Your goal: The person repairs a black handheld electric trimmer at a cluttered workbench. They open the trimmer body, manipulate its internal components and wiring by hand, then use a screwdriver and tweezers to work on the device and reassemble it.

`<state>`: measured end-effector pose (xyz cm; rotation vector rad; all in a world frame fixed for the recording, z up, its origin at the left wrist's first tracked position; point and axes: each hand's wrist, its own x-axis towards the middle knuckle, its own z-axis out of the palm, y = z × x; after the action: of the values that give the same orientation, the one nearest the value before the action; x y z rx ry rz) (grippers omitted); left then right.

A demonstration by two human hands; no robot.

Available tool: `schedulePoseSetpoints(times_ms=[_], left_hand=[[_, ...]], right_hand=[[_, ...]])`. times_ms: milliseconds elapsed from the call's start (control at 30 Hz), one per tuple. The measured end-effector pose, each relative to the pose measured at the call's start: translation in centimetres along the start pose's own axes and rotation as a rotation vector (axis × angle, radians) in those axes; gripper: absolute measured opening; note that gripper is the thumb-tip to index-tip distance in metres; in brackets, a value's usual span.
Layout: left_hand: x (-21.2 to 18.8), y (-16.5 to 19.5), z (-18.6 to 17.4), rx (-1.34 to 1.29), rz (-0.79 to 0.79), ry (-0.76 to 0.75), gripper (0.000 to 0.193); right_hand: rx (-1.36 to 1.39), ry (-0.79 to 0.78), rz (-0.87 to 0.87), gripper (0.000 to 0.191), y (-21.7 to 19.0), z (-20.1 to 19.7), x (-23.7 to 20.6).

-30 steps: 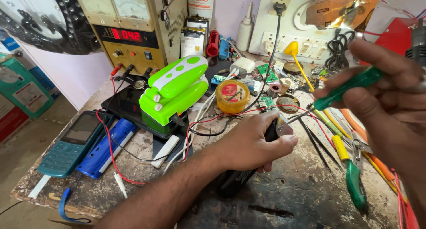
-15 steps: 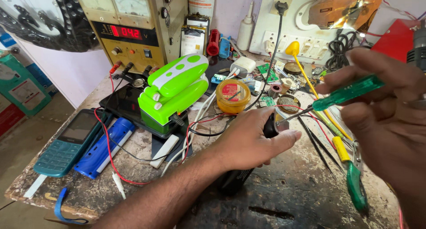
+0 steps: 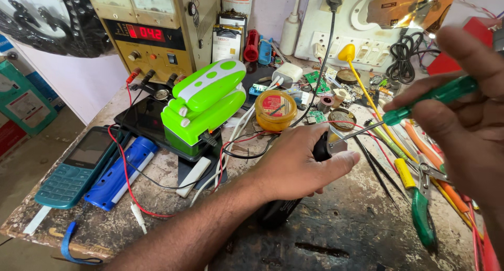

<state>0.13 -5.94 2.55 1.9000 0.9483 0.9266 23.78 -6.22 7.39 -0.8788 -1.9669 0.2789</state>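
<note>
My left hand [image 3: 296, 165] grips a black cylindrical torch-like device [image 3: 281, 210] that lies on the worn workbench [image 3: 346, 234]. Its silver front end [image 3: 334, 143] pokes out past my thumb. My right hand [image 3: 467, 129] holds a green-handled screwdriver [image 3: 430, 98] by the handle. The metal tip points left and down and touches the device's silver front. Red and black wires [image 3: 241, 142] run from the device toward the green-and-white lamp [image 3: 205, 105].
A power supply with a red display [image 3: 152, 34] stands at the back left. A teal keypad phone [image 3: 76, 168] and blue cells [image 3: 121, 171] lie at the left. A yellow flux tin [image 3: 275, 109], circuit boards and sockets sit behind. Pliers, tweezers and screwdrivers [image 3: 420, 197] crowd the right.
My right hand has drifted slightly up and right with the screwdriver, its tip staying at the device's front. The left hand keeps its grip in the same place.
</note>
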Motion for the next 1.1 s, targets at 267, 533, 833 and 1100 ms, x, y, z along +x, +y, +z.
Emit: schedulePoseSetpoints(times_ms=[267, 533, 833, 1100], left_hand=[[0.1, -0.7, 0.2, 0.059, 0.08, 0.021, 0.039], [0.3, -1.4, 0.1, 0.265, 0.09, -0.012, 0.051], [0.5, -2.4, -1.0, -0.022, -0.163, -0.138, 0.028], [1.2, -4.6, -0.7, -0.278, -0.322, -0.308, 0.021]], right_hand=[[0.571, -0.003, 0.12, 0.071, -1.5, 0.7, 0.0], [0.234, -0.035, 0.097, 0.061, -2.1, 1.2, 0.2], [0.448, -0.101, 0.137, 0.056, -0.8, 2.0, 0.8], [0.29, -0.083, 0.104, 0.051, 1.5, 3.6, 0.6]])
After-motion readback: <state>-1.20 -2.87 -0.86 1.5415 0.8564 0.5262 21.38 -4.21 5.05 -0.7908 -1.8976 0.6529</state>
